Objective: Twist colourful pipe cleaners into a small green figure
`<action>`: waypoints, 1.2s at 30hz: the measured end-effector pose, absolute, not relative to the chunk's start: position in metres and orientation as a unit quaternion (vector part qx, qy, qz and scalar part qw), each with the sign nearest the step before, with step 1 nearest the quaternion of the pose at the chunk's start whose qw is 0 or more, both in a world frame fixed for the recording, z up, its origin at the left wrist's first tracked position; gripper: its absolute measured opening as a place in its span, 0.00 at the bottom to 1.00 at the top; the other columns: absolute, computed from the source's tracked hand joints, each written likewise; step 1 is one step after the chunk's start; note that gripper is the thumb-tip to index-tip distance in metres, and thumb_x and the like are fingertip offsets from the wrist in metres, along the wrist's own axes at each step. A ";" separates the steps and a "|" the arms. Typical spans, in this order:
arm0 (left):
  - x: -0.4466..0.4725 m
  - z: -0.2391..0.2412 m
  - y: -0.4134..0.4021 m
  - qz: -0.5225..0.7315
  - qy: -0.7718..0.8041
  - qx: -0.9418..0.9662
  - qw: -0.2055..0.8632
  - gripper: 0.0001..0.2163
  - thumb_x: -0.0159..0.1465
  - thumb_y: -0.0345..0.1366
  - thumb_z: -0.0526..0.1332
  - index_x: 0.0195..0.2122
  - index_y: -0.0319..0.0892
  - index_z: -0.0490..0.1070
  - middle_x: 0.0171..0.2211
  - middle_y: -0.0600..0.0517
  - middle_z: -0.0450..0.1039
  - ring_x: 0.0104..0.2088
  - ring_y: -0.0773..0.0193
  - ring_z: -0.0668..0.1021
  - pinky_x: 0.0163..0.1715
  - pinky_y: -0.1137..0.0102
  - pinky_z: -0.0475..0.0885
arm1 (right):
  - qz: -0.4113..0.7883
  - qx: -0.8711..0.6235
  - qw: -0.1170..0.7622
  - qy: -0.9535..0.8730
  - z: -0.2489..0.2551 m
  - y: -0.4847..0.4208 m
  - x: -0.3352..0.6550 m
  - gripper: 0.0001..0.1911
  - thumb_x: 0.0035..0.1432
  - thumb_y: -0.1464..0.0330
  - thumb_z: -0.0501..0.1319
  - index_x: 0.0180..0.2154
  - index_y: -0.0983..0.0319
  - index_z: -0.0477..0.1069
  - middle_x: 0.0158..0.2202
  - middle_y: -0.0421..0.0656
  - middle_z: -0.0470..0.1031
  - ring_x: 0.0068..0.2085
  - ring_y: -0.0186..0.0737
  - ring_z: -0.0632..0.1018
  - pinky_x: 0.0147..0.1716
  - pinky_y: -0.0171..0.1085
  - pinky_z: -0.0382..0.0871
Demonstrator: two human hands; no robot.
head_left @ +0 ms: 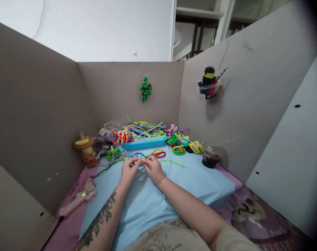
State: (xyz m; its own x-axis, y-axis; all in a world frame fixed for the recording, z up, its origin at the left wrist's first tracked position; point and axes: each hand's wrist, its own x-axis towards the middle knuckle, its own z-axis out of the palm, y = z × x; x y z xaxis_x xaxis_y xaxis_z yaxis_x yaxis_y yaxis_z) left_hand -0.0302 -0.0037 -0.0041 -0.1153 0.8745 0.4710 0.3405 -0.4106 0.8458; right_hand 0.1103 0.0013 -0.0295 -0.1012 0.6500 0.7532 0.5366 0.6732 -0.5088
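Note:
Over the blue cloth [184, 184], my left hand [130, 168] and my right hand [153, 169] meet with their fingertips pinched together. A bright green pipe cleaner [175, 162] reaches out to the right from behind my right hand. To the left of my left hand trails a dark green pipe cleaner [102, 172]. The small piece between my fingertips looks yellowish, like pipe cleaner, though my fingers hide most of it. Just beyond my hands lie scissors [162, 153] with red and yellow handles. A green figure [112, 152] made of pipe cleaners sits to the left.
A blue tray [148, 143] heaped with pipe cleaners stands at the back. Several finished pieces, among them a yellow one [196, 147], lie right of it. A dark cup [211, 159], a drink tumbler [86, 150] and a lit pink glue gun [78, 201] flank the cloth. Grey panels surround the table.

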 end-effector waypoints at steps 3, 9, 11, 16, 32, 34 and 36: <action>-0.029 -0.001 -0.007 0.573 0.476 0.628 0.226 0.09 0.48 0.42 0.65 0.25 0.43 0.75 0.28 0.49 0.70 0.33 0.60 0.71 0.31 0.70 0.65 | 0.040 -0.400 0.538 -0.741 -0.029 0.001 0.110 0.09 0.56 0.71 0.55 0.35 0.57 0.75 0.31 0.43 0.66 0.36 0.39 0.68 0.38 0.38 0.64; -0.027 0.002 -0.009 0.568 0.472 0.632 0.234 0.08 0.49 0.41 0.64 0.23 0.42 0.73 0.27 0.50 0.69 0.31 0.62 0.70 0.28 0.71 0.64 | 0.054 -0.401 0.553 -0.729 -0.028 0.002 0.111 0.07 0.56 0.71 0.55 0.34 0.59 0.72 0.34 0.44 0.68 0.38 0.40 0.69 0.41 0.39 0.64; -0.026 0.001 -0.009 0.559 0.473 0.639 0.236 0.08 0.50 0.40 0.63 0.21 0.42 0.72 0.26 0.50 0.68 0.30 0.63 0.70 0.26 0.73 0.63 | 0.063 -0.404 0.552 -0.727 -0.029 0.002 0.111 0.06 0.55 0.72 0.55 0.34 0.60 0.71 0.33 0.44 0.68 0.39 0.40 0.69 0.41 0.39 0.64; -0.027 -0.001 -0.007 0.553 0.467 0.647 0.241 0.08 0.51 0.40 0.62 0.21 0.41 0.70 0.24 0.52 0.67 0.28 0.65 0.69 0.24 0.74 0.61 | 0.081 -0.405 0.580 -0.702 -0.030 0.003 0.110 0.04 0.54 0.72 0.56 0.31 0.61 0.69 0.34 0.43 0.65 0.38 0.39 0.70 0.40 0.37 0.65; -0.027 -0.007 -0.005 0.576 0.440 0.581 0.370 0.13 0.51 0.45 0.62 0.25 0.38 0.70 0.23 0.54 0.67 0.26 0.68 0.67 0.28 0.75 0.61 | 0.066 -0.425 0.589 -0.684 -0.032 0.002 0.110 0.12 0.52 0.67 0.58 0.40 0.63 0.66 0.35 0.45 0.71 0.38 0.39 0.71 0.37 0.38 0.67; -0.027 -0.006 -0.006 0.584 0.442 0.560 0.388 0.13 0.50 0.45 0.63 0.25 0.38 0.70 0.23 0.54 0.68 0.26 0.69 0.67 0.28 0.75 0.61 | 0.055 -0.420 0.585 -0.692 -0.030 0.001 0.110 0.11 0.52 0.67 0.58 0.39 0.63 0.66 0.35 0.45 0.71 0.38 0.40 0.71 0.38 0.39 0.66; -0.028 -0.005 -0.006 0.585 0.445 0.546 0.403 0.13 0.50 0.44 0.64 0.25 0.37 0.71 0.23 0.54 0.68 0.26 0.69 0.67 0.28 0.75 0.61 | 0.040 -0.413 0.578 -0.702 -0.029 0.001 0.110 0.10 0.52 0.67 0.59 0.38 0.62 0.66 0.35 0.45 0.71 0.39 0.41 0.71 0.40 0.40 0.66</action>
